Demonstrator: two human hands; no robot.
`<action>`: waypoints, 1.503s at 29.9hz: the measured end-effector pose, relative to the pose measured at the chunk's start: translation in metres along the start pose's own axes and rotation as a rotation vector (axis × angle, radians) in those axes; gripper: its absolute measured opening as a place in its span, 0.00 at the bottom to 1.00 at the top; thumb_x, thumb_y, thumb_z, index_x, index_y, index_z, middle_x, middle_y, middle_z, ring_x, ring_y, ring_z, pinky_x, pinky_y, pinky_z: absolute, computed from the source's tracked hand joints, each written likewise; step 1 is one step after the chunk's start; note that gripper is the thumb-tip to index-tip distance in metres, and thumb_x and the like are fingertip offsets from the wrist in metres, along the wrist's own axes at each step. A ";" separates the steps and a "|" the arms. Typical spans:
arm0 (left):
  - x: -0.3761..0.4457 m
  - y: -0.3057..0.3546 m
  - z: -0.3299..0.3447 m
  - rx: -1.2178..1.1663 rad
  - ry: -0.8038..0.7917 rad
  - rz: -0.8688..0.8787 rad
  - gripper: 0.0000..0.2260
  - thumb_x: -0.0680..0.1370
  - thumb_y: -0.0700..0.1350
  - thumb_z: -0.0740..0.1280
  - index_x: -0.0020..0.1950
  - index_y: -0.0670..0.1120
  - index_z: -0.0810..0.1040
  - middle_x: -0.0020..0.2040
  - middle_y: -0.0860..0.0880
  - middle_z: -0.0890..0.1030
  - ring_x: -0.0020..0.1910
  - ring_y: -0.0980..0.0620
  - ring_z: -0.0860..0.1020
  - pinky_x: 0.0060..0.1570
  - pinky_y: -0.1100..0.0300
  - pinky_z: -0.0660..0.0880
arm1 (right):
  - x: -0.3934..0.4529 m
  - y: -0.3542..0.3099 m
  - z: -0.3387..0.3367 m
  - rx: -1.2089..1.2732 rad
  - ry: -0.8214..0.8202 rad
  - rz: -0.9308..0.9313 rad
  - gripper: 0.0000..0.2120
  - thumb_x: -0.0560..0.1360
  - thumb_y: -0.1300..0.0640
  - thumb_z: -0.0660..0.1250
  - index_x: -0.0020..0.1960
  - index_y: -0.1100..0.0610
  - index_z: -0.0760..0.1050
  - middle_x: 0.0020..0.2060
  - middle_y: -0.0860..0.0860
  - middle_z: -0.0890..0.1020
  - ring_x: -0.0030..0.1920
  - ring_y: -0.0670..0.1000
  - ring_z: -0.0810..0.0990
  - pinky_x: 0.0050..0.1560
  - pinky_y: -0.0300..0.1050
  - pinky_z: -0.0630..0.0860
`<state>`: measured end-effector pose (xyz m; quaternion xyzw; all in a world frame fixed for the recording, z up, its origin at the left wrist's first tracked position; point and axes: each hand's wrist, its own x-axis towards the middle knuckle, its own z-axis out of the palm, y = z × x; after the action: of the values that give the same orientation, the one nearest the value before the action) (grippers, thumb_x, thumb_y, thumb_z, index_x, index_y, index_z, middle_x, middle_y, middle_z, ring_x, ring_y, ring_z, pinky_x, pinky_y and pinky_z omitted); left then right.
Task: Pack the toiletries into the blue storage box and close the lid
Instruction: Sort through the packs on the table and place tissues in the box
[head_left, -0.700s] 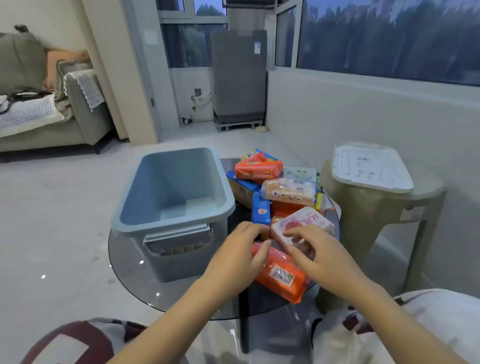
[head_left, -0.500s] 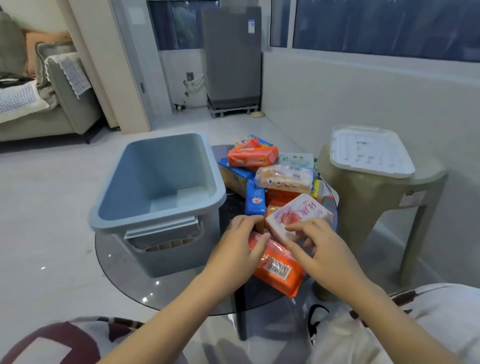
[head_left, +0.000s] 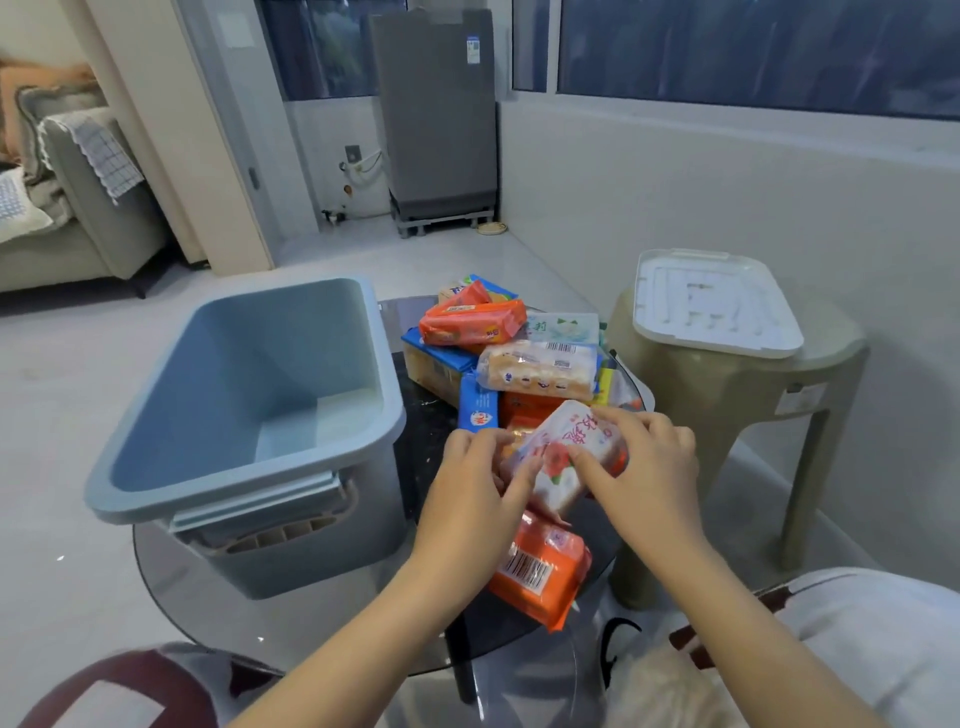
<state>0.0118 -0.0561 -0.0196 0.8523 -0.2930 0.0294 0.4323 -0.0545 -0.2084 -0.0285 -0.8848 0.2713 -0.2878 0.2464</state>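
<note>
Head view: pink-and-white packet (head_left: 563, 454), flat on the pile before, now lifted and tilted at centre frame. Left hand (head_left: 475, 499) and right hand (head_left: 641, 467) both clamp it, fingers curled on opposite ends. Orange packet (head_left: 540, 569) lies beneath, lower centre. Blue storage box (head_left: 244, 395) stands open, empty, left of pile; white lid (head_left: 714, 304) on the stool (head_left: 737, 395), upper right.

both hands (head_left: 561, 483) gripping pink-white packet (head_left: 563, 457), blue box (head_left: 249, 410) empty
</note>
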 end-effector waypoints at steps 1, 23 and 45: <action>0.004 0.002 0.000 -0.017 0.013 0.010 0.16 0.76 0.56 0.65 0.61 0.52 0.74 0.52 0.56 0.69 0.43 0.63 0.74 0.41 0.74 0.69 | 0.003 -0.002 0.000 -0.019 0.018 -0.018 0.22 0.69 0.43 0.68 0.62 0.44 0.73 0.56 0.49 0.74 0.58 0.50 0.64 0.57 0.47 0.63; 0.069 0.013 -0.006 -0.452 0.163 -0.145 0.17 0.77 0.47 0.67 0.66 0.50 0.73 0.62 0.52 0.77 0.56 0.60 0.74 0.40 0.81 0.72 | 0.048 -0.028 0.002 0.432 -0.084 0.139 0.24 0.75 0.45 0.63 0.70 0.50 0.67 0.64 0.51 0.75 0.65 0.54 0.71 0.63 0.59 0.70; 0.041 0.029 -0.020 -0.684 0.065 -0.271 0.09 0.77 0.54 0.64 0.47 0.57 0.84 0.44 0.56 0.86 0.44 0.61 0.83 0.35 0.71 0.76 | 0.037 -0.033 -0.035 1.006 -0.225 0.421 0.14 0.71 0.57 0.71 0.56 0.57 0.77 0.44 0.53 0.85 0.39 0.49 0.85 0.31 0.40 0.78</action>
<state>0.0342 -0.0732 0.0262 0.6882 -0.1566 -0.1006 0.7012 -0.0407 -0.2174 0.0302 -0.6102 0.2434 -0.2302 0.7180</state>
